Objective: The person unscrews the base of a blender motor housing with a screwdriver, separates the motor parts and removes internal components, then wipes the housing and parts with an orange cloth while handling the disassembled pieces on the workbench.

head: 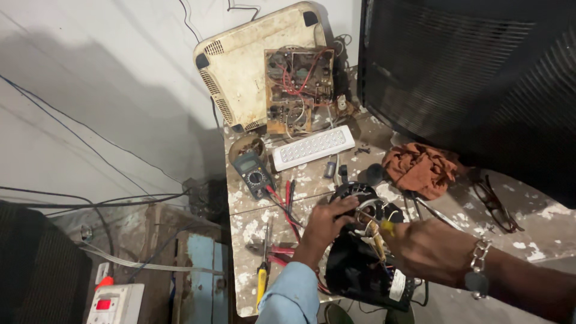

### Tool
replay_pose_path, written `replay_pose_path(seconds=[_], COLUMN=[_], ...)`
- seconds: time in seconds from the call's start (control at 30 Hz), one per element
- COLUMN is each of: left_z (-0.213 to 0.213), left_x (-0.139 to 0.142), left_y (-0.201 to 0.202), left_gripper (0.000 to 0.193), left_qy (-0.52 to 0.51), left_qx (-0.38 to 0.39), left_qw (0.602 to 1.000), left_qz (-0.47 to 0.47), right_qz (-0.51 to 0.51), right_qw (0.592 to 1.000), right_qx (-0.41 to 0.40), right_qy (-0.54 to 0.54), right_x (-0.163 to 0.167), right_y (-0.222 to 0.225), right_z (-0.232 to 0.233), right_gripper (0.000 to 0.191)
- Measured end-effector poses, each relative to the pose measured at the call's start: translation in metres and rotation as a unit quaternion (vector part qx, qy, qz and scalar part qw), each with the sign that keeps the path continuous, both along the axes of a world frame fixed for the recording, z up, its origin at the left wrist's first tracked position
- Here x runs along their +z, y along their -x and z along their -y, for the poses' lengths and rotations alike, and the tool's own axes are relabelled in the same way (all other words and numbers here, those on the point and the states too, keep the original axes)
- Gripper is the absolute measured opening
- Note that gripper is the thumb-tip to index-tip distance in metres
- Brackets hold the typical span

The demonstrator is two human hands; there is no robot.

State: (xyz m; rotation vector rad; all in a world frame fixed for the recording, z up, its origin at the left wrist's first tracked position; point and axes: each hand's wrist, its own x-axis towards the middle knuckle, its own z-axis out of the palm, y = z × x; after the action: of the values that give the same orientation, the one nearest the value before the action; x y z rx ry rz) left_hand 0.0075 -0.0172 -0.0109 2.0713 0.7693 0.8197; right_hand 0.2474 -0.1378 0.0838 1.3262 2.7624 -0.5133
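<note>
A black electric motor unit (360, 264) with exposed wires lies near the front edge of a paint-spattered workbench (252, 231). My left hand (327, 221) rests on its round top and grips the housing. My right hand (423, 246), with a metal bracelet on the wrist, holds a small yellow-handled screwdriver (379, 228) against the wires at the motor's top.
A grey multimeter (254, 174) with red leads, a white LED panel (313, 147), an old cream casing with a circuit board (273, 72), an orange rag (420, 168), spectacles (495, 207), a yellow screwdriver (261, 287) and a large black cabinet (474, 78) surround the motor. A switch box (115, 305) sits lower left.
</note>
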Motion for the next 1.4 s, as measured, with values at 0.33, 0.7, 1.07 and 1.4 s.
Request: replay_pose_path(seconds=[0.33, 0.7, 1.07, 1.4], left_z=[0.007, 0.006, -0.001, -0.003], left_x=[0.008, -0.008, -0.023, -0.021], left_y=[-0.001, -0.006, -0.01, -0.01], left_gripper=[0.04, 0.039, 0.044, 0.044], left_qy=[0.01, -0.014, 0.027, 0.037], left_qx=[0.01, -0.002, 0.021, 0.027], left_qw=[1.0, 0.998, 0.999, 0.999], left_qz=[-0.002, 0.059, 0.033, 0.017], right_qz=[0.256, -0.137, 0.029, 0.193], right_qw=[0.947, 0.737, 0.946, 0.953], right_qx=[-0.11, -0.63, -0.319, 0.108], right_qy=[0.161, 0.206, -0.039, -0.206], right_x=[0.033, 0.073, 0.077, 0.043], right_y=[0.016, 0.04, 0.034, 0.015], right_z=[0.006, 0.003, 0.01, -0.011], right_gripper=[0.063, 0.045, 0.048, 0.035])
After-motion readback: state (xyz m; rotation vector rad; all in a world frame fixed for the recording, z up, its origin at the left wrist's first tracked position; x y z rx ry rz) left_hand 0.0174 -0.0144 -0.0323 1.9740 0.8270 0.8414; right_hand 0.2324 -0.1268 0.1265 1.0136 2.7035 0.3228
